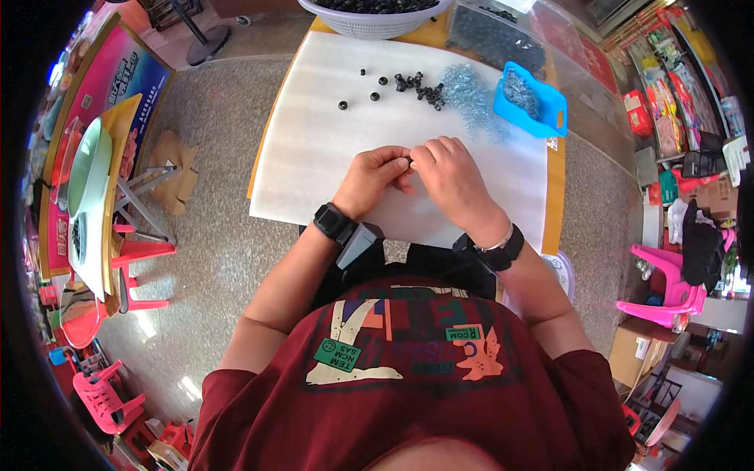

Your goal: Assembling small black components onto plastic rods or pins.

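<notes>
My left hand (374, 177) and my right hand (453, 177) meet over the near half of a white sheet (306, 157). Both pinch a small black round piece (409, 160) between thumbs and fingertips, which cover most of it. Beyond them, a cluster of small black pieces (428, 94) lies on the sheet, with several loose ones, such as a round black piece (343, 105), to its left. Beside the cluster spreads a heap of small clear bluish pieces (470, 94). A bright blue basket (554, 118) holds more clear pieces at the right edge.
A pale grey colander (369, 27) full of black pieces stands at the far edge. Right of it is a clear box (495, 43) with dark pieces. A side table with a green basin (94, 165) and red stools stands left; a pink chair (667, 286) is at right.
</notes>
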The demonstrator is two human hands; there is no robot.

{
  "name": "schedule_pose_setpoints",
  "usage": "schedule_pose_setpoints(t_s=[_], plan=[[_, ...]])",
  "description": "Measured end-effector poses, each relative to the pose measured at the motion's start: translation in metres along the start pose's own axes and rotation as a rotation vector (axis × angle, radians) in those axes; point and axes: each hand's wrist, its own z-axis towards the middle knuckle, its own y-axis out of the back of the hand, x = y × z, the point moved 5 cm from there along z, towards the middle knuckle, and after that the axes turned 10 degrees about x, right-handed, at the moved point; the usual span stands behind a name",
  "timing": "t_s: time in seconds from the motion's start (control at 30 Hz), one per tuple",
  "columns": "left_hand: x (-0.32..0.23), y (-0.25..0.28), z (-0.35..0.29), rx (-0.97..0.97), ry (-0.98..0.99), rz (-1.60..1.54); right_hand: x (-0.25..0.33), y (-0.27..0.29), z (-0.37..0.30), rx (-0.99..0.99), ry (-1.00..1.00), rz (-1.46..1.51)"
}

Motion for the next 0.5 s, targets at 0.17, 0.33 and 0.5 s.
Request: schedule_pose_setpoints(t_s=[0.17, 0.33, 0.5], plan=[[0.0, 0.003, 0.001, 0.024, 0.008, -0.174, -0.007, -0.009, 0.0, -0.18, -0.096, 0.277], [-0.001, 0.004, 0.001, 0.12, 0.018, -0.287, -0.005, -0.012, -0.002, -0.219, -0.141, 0.426], [-0.001, 0.002, 0.002, 0.186, 0.044, -0.289, -0.005, -0.011, -0.005, -0.22, -0.175, 0.484]])
